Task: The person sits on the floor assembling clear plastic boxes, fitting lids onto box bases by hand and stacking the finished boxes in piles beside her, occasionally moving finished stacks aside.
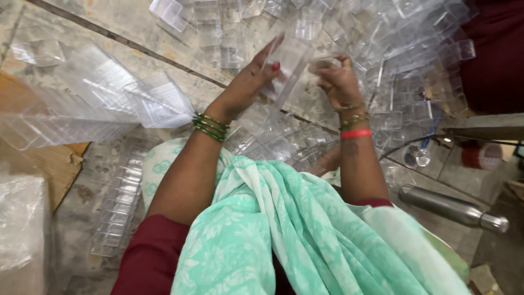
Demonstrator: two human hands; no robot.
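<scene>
My left hand [248, 82] and my right hand [337, 82] are raised over a heap of clear plastic boxes [393, 49]. Between them I hold a tall stack of nested clear plastic boxes [289, 71], tilted up and away from me. The left palm lies flat against the stack's left side, fingers stretched out. The right hand's fingers curl around the stack's upper right end. Green bangles circle my left wrist, gold bangles and a red band my right.
A long stack of nested clear boxes [82, 109] lies on its side at left; another [117, 202] lies on the stone floor. A steel bottle [453, 208] lies at lower right, a red-capped jar [481, 155] beyond it. A plastic-wrapped bundle [22, 229] sits bottom left.
</scene>
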